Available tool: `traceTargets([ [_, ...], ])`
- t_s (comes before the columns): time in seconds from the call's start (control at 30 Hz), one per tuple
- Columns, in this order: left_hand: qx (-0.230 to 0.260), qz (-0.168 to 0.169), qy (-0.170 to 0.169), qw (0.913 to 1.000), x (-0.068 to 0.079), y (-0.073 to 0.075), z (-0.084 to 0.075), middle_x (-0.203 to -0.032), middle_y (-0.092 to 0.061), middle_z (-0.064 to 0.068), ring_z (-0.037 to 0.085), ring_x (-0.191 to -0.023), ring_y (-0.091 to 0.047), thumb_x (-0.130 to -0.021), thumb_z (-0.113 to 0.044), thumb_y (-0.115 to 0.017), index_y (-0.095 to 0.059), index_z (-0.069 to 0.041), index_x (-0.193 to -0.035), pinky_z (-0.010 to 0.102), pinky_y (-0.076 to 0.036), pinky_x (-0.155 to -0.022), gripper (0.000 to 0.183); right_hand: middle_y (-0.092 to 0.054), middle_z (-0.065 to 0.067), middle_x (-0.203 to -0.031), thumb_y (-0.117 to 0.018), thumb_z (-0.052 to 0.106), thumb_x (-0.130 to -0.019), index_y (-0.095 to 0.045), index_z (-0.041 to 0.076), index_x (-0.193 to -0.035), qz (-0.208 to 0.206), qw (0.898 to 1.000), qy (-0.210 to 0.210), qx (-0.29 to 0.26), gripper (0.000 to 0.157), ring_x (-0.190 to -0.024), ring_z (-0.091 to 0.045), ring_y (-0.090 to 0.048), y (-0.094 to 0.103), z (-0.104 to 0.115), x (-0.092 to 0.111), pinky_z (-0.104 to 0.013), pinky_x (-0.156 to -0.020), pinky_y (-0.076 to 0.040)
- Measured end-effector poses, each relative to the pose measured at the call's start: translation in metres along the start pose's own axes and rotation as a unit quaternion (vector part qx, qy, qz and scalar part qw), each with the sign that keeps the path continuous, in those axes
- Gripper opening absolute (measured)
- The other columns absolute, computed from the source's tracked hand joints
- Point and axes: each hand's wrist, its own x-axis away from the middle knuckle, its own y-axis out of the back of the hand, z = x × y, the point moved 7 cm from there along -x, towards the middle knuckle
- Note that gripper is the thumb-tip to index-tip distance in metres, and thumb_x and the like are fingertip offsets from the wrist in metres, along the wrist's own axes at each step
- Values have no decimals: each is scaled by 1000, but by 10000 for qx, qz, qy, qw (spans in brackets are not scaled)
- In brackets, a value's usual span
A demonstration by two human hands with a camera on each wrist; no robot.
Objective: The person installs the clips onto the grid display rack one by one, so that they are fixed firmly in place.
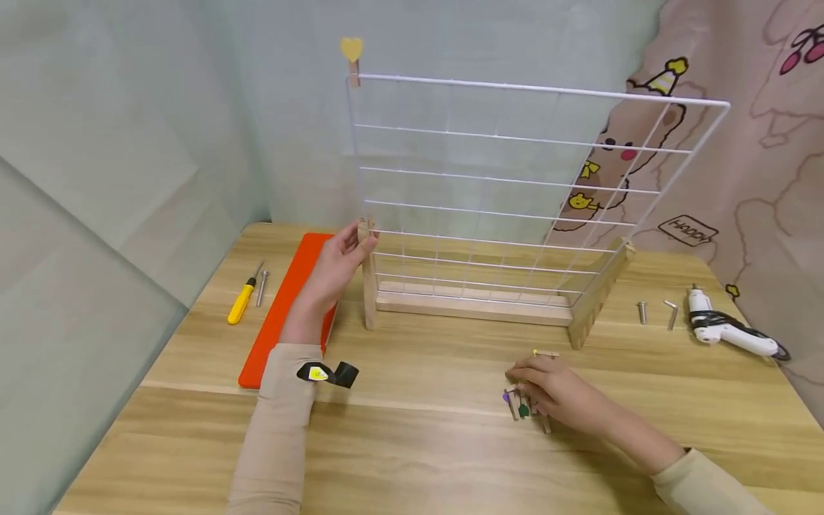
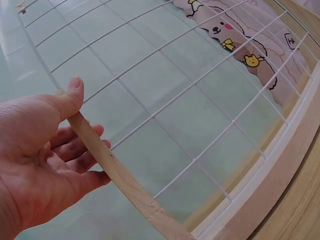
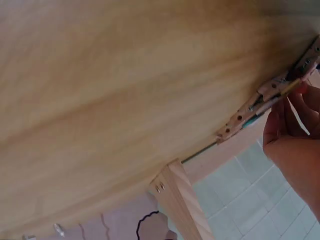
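My left hand [image 1: 331, 265] grips the left wooden post [image 1: 370, 293] of a stand, thumb on one side and fingers on the other in the left wrist view. The stand carries a white wire grid [image 1: 463, 83], tilted back. A clothespin with a yellow heart [image 1: 351, 50] is clipped to its top left corner. On the table, my right hand [image 1: 566, 397] bends over several small wooden clothespins [image 1: 513, 405] with coloured shapes. In the right wrist view its fingertips pinch a clothespin [image 3: 290, 87] with a yellowish edge; the fingers partly hide the pile.
An orange-red flat board [image 1: 283, 315] lies under my left forearm. Left of it are a yellow screwdriver [image 1: 241, 300] and a bolt [image 1: 261, 288]. Two metal bolts and a white glue gun [image 1: 727, 330] with a black cord lie at the right. Curtains hang behind.
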Motion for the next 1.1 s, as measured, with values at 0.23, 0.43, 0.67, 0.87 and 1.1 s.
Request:
traceTargets([
  [0.23,69,22,-37,10000,1,-2,1,-133,-40,1,10,-121,-36,-79,-40,-56,-35,-20,-133,32,-29,-100,61,-55,-3,-102,-62,-1,-76,-63,0,-100,-194,9997,138,16,24,-91,-12,-54,-1,-2,0,-19,-73,-48],
  [0.43,18,51,-39,10000,2,-2,0,-133,-39,1,11,-122,-34,-81,-39,-55,-33,-19,-134,32,-28,-101,61,-56,-6,-101,-62,-2,-76,-63,-2,-98,-244,9987,420,-157,23,-89,-16,-55,2,-2,1,-16,-71,-48],
  [0.67,77,57,-44,9999,2,1,0,-133,-40,1,11,-122,-35,-82,-36,-55,-33,-20,-134,31,-29,-101,59,-59,-4,-90,-66,-1,-72,-66,3,-88,-359,9956,823,-280,16,-79,-12,-57,3,-2,-3,-11,-68,-46],
  [0.87,140,71,-100,9998,1,0,-1,-132,-41,2,12,-121,-36,-80,-37,-56,-35,-18,-133,33,-29,-101,60,-59,-2,-89,-65,0,-73,-62,6,-87,-114,9965,711,-414,15,-74,-8,-55,4,-4,-7,-12,-63,-46],
  [1.1,92,64,-92,9999,1,1,1,-131,-42,2,12,-122,-36,-81,-37,-56,-35,-20,-133,33,-29,-101,58,-62,3,-90,-59,5,-80,-59,9,-94,139,9976,206,-648,15,-75,-3,-57,16,-5,-18,-13,-62,-47],
])
